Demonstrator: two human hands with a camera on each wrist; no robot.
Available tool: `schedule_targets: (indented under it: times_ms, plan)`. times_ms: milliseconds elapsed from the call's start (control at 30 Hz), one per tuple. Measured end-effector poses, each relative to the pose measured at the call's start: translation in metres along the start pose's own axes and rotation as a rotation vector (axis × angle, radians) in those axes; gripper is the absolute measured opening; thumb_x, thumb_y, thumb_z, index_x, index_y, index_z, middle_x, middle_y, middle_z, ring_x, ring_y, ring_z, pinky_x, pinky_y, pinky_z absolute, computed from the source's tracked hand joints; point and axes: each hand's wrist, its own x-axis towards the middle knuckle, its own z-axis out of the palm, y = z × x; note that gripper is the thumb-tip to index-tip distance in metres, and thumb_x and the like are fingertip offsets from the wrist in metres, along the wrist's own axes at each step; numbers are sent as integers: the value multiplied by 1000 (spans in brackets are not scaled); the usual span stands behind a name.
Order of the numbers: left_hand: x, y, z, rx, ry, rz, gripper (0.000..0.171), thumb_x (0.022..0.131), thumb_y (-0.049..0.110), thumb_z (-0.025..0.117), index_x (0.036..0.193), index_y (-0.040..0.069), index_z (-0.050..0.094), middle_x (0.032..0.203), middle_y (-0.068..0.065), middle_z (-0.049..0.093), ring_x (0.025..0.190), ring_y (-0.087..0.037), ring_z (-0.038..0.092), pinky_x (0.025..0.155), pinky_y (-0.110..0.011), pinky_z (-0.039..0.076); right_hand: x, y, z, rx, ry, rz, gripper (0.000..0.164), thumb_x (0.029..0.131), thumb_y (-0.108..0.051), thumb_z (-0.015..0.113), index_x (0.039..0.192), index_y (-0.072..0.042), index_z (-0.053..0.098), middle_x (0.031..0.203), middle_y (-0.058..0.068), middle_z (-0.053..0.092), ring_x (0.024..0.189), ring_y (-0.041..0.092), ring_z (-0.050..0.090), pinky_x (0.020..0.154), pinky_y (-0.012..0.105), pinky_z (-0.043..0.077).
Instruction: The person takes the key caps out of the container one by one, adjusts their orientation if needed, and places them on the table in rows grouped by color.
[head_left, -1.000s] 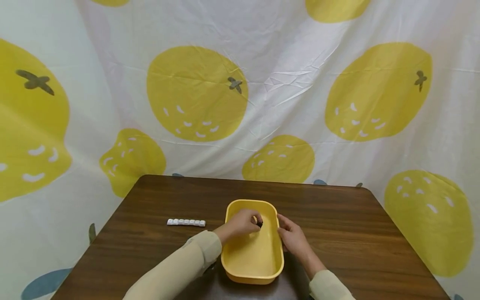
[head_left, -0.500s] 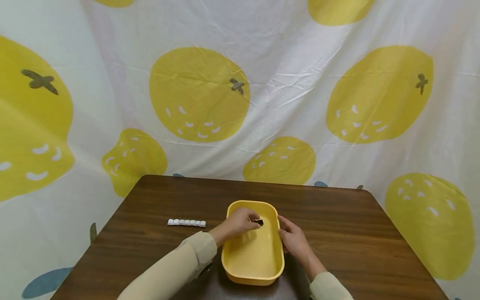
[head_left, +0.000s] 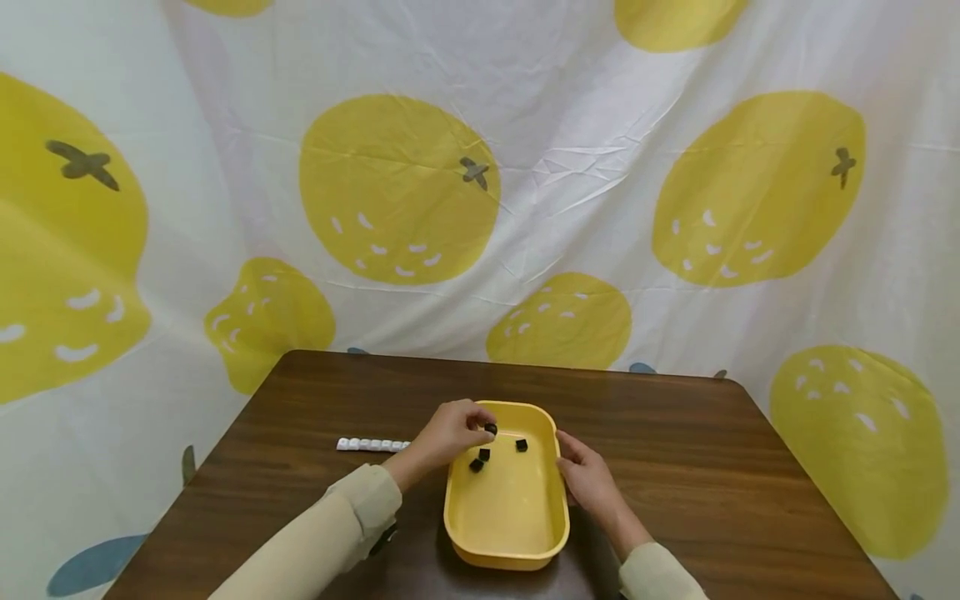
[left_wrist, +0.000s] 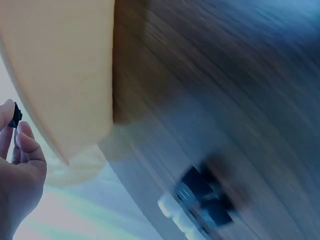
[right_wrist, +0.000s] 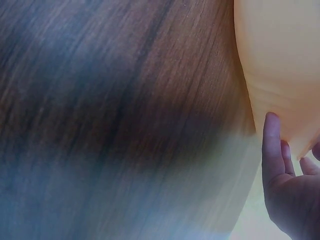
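Observation:
My left hand (head_left: 452, 429) pinches a small black keycap (head_left: 491, 429) between thumb and fingers, over the back left rim of a yellow plastic bin (head_left: 510, 517). The left wrist view shows the same pinched keycap (left_wrist: 16, 116) beside the bin's outer wall. Inside the bin lie three more black pieces: one alone (head_left: 521, 446) toward the right, and a pair at the left, one piece (head_left: 484, 455) just behind the other (head_left: 476, 466). On the bin's right side my right hand (head_left: 592, 481) holds the rim, some fingers (right_wrist: 271, 142) along the outer wall.
A row of white keycaps (head_left: 369, 445) lies on the dark wooden table (head_left: 675, 450) left of the bin. Near it, the left wrist view has blurred black keycaps (left_wrist: 194, 186) on the table. Behind the table hangs a lemon-print cloth (head_left: 570, 208).
My left hand has moved left and back from the bin's middle, uncovering black keycaps on its floor, and now holds one up near the rim. My right hand has stayed at the rim.

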Motion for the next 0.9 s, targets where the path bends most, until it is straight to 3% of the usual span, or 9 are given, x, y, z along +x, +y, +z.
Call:
schedule_targets:
  times_ms: [167, 533, 900]
  plan:
    - [-13, -10, -14, -31, 35, -24, 26, 91, 12, 71, 115, 1, 71, 98, -2, 63, 82, -14, 57, 69, -29, 51, -1, 0, -2, -9, -10, -5, 49, 99, -2, 48, 148, -1, 43, 104, 19, 61, 63, 19, 58, 52, 36, 51]
    - [-36, -38, -49, -20, 129, -100, 18, 86, 11, 75, 104, 7, 74, 88, 2, 62, 77, -15, 57, 67, -31, 50, -1, -2, -1, 16, -6, -12, 48, 99, -2, 48, 147, 1, 44, 103, 21, 60, 63, 20, 59, 51, 35, 52]
    - [-70, -63, -82, 79, 119, -144, 17, 86, 11, 75, 103, 6, 73, 88, 1, 63, 76, -13, 57, 64, -28, 49, -2, -2, -3, 24, -28, -16, 49, 99, -2, 47, 148, 1, 41, 109, 23, 60, 69, 24, 63, 53, 39, 54]
